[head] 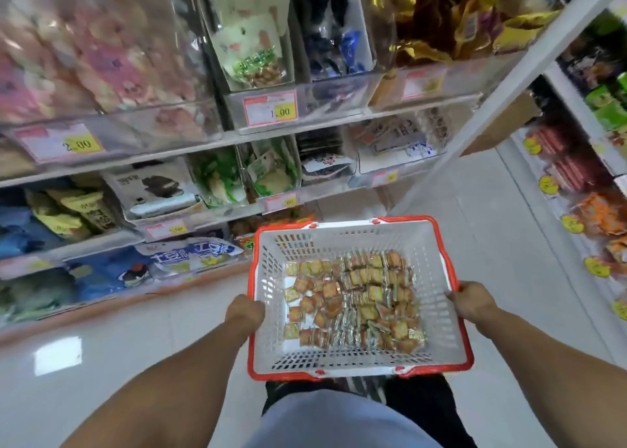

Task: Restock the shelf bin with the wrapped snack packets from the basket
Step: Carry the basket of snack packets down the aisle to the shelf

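Head view: restocking not yet begun.
Left hand (245, 313) and right hand (472, 301) curl closed on the basket (451, 345) rims; packets (356, 301) cover its floor; target bin unclear.

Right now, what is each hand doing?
Left hand: closed on the left rim of the basket.
Right hand: closed on the basket's right rim.
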Demonstrator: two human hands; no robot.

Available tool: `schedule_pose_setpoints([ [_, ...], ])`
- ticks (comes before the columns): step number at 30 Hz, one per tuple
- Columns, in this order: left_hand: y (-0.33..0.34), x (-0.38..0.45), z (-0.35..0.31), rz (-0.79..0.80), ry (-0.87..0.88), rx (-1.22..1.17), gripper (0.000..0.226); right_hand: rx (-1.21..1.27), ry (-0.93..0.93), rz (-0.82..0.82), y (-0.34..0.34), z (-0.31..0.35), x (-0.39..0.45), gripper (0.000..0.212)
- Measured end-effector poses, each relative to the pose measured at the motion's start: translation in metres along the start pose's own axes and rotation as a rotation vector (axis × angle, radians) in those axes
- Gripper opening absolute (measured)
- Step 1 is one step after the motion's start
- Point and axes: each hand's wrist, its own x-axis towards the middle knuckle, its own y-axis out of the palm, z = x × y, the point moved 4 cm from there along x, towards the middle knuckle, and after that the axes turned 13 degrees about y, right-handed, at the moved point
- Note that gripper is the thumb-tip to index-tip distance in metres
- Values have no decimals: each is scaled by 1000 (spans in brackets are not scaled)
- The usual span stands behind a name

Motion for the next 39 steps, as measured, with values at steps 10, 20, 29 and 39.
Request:
schedule_pose_setpoints([
  [10, 91, -8, -13, -246, -215, -210, 33, -251, -145, 148, 6, 46, 136, 23],
  [20, 162, 28, -2, -240, -284, -207, 25, -344, -143, 225, 45, 41, 215, 26],
  [29, 211, 112, 52, -163, -298, -102, 29, -349, -79, 263, 139, 27, 284, 26],
  [39, 265, 239, 91, -132, -252, -61, 29, -328, -3, 269, 246, 30, 392, 37],
])
